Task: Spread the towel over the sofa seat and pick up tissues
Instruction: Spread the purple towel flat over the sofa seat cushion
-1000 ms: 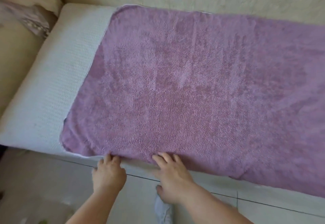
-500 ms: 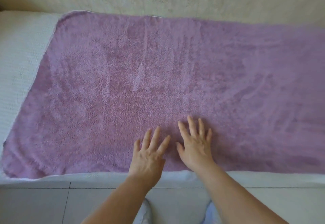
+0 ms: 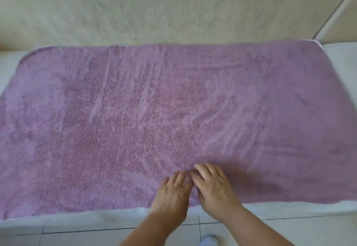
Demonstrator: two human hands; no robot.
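Observation:
A purple towel [image 3: 154, 114] lies spread flat over the white sofa seat [image 3: 342, 62], covering most of it, with faint ripples on its right half. My left hand [image 3: 172, 193] and my right hand [image 3: 214, 185] rest palm down, side by side, on the towel near its front edge, right of centre. Both hands have their fingers loosely extended and hold nothing. No tissues are in view.
The beige sofa backrest [image 3: 154, 8] rises behind the seat. White seat fabric shows at the left edge [image 3: 7, 68] and along the front [image 3: 77, 218]. Below lies a pale tiled floor [image 3: 87, 236], with a light shoe tip [image 3: 209, 241] near my arms.
The view has shifted right along the sofa, and the towel's right end now shows. My hands went from the front left edge onto the towel and moved rightwards, close together.

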